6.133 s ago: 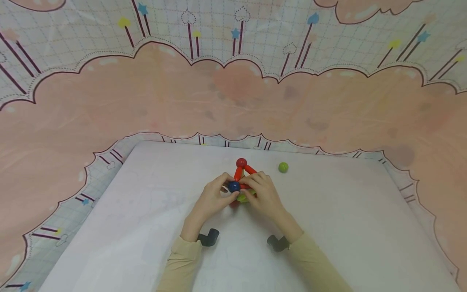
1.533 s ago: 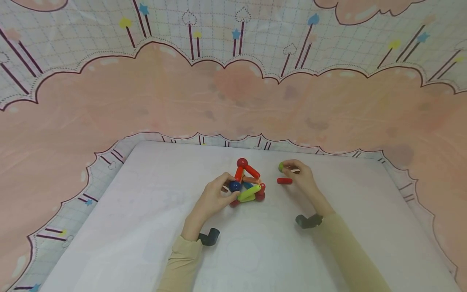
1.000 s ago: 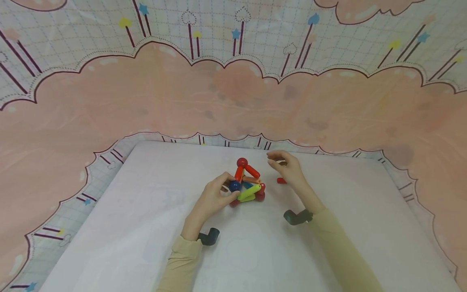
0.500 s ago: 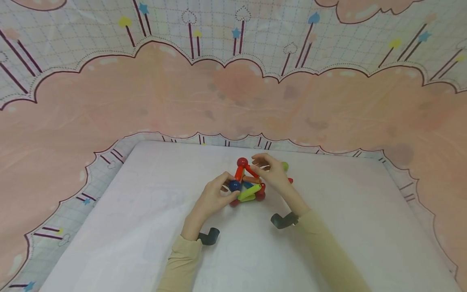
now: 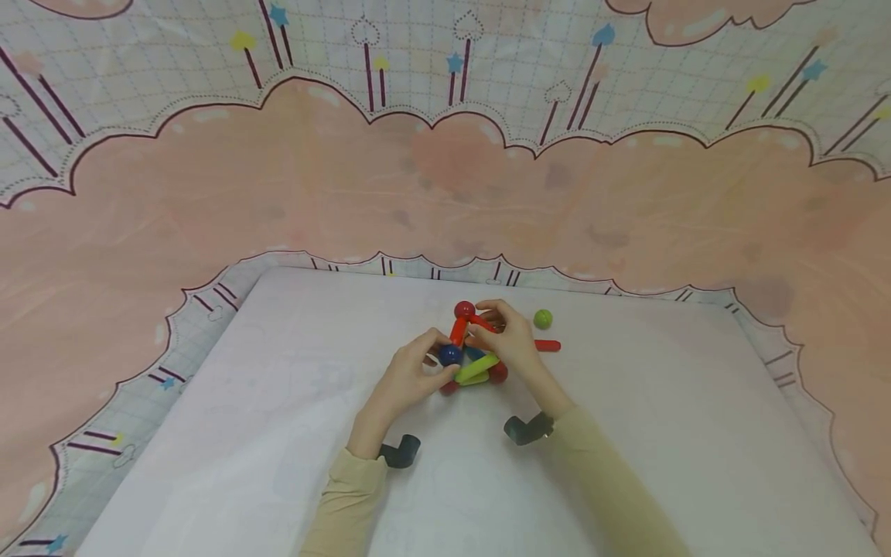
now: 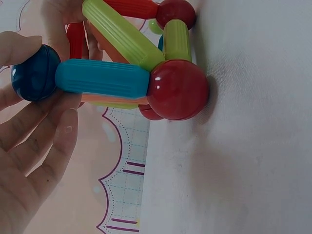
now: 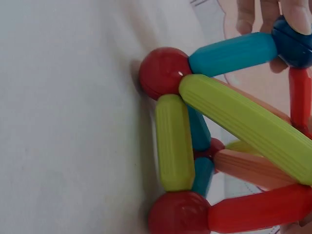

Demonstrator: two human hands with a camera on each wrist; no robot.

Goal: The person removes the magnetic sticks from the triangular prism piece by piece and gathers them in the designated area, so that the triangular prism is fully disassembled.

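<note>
Left hand has the dark blue ball pinched between thumb and fingers, part of a ball-and-rod frame sitting on the white table. The right hand has bent fingers, narrow gap, right by the sloping red rod; can't tell if it's actually gripping.

The ball-and-rod frame stands on the tabletop, toward its far edge; the left hand is at its left, around a raised ball, the right hand at its right. Past the right hand lies a loose rod; behind that, a loose ball; behind the tabletop, a cloth.
</note>
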